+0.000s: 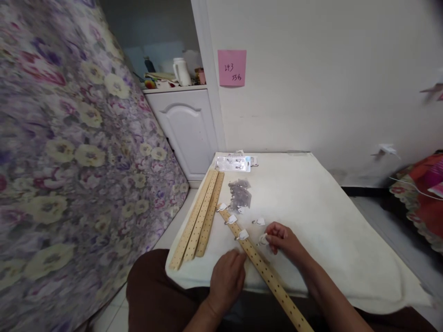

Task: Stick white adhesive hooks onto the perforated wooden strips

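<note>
A perforated wooden strip point(265, 272) slants across the near part of the table, its lower end over the edge. Several small metal hooks with white tags point(243, 234) are spaced along its upper part. Beside the strip's left edge, my left hand point(227, 273) is closed with curled fingers; what they hold, if anything, is hidden. On the other side, my right hand point(284, 240) pinches a small white tag point(263, 239) with a metal piece on it. Another tagged piece point(259, 222) lies on the cloth just beyond that hand.
Three more perforated strips point(194, 226) lie side by side at left. A pile of small grey packets point(240, 194) lies near their upper ends. Clear plastic packaging point(233, 163) is at the table's back edge. A floral curtain point(86, 152) hangs left; the wall bears a pink note point(232, 68).
</note>
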Demonstrator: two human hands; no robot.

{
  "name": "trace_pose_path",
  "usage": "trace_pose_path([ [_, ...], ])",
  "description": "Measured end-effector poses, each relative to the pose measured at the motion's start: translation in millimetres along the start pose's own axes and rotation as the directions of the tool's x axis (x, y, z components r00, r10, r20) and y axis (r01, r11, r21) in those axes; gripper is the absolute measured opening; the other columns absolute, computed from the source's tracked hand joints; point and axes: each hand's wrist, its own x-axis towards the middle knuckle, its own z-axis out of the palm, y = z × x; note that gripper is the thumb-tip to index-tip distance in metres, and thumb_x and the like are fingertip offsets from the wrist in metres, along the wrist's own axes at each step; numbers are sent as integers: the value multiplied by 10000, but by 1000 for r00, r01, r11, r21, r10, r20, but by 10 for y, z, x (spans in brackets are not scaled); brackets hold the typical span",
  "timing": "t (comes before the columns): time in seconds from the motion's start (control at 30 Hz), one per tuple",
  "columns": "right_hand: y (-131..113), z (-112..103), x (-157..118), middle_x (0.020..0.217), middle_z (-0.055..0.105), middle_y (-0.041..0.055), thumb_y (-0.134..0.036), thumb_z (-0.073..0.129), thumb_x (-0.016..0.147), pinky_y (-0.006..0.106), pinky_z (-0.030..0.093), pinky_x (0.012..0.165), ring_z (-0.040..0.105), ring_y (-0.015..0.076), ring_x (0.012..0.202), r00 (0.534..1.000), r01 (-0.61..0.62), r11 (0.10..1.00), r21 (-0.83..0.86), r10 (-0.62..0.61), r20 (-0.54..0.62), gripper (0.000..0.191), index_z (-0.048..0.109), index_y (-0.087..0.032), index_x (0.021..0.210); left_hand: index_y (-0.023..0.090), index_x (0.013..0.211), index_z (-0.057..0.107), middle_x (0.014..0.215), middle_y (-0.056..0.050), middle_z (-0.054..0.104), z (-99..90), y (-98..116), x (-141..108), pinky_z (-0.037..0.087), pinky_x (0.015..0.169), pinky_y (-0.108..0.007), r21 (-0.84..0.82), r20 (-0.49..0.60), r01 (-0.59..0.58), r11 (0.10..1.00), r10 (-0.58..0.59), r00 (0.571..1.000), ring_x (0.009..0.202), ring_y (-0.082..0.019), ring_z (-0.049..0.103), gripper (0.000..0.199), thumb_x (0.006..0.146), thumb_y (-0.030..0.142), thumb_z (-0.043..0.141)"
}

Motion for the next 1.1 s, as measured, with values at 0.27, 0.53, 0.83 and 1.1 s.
trace_pose_path([
  [0.27, 20, 170, -113, 557, 555, -61, -313, 647, 761, 196, 380, 415, 485, 72, 419, 992, -66, 992, -105, 77, 104, 168, 565, -174, 809, 194, 1043, 543, 851, -63, 548, 36, 158, -109, 432, 684, -320, -222, -66, 25, 975, -41, 997, 811, -198, 512, 271, 839, 77, 409],
  [0.53, -29, 307, -135, 585, 543, -52, -245, 589, 769, 209, 383, 459, 489, 94, 486, 995, -80, 960, -270, 93, 38, 67, 569, -181, 772, 186, 1017, 556, 831, -64, 550, 46, 114, -135, 429, 678, -313, -267, -73, 16, 964, -37, 997, 800, -191, 510, 249, 849, 89, 400],
  [0.83, 14, 326, -169, 609, 555, -35, -222, 557, 780, 229, 385, 534, 502, 128, 570, 1000, 16, 871, -491, -25, -12, 45, 579, -198, 749, 198, 981, 561, 814, -51, 573, 38, 132, -143, 450, 686, -306, -260, -90, 44, 965, -70, 994, 788, -181, 538, 199, 861, 120, 423],
  [1.1, 24, 321, -176, 612, 571, -33, -214, 552, 774, 233, 379, 547, 512, 133, 578, 1000, 16, 853, -521, -25, -11, 42, 583, -197, 752, 207, 1054, 531, 873, -38, 614, 50, 185, -96, 482, 732, -304, -279, -121, 140, 950, -180, 976, 821, -173, 581, 199, 859, 244, 539],
])
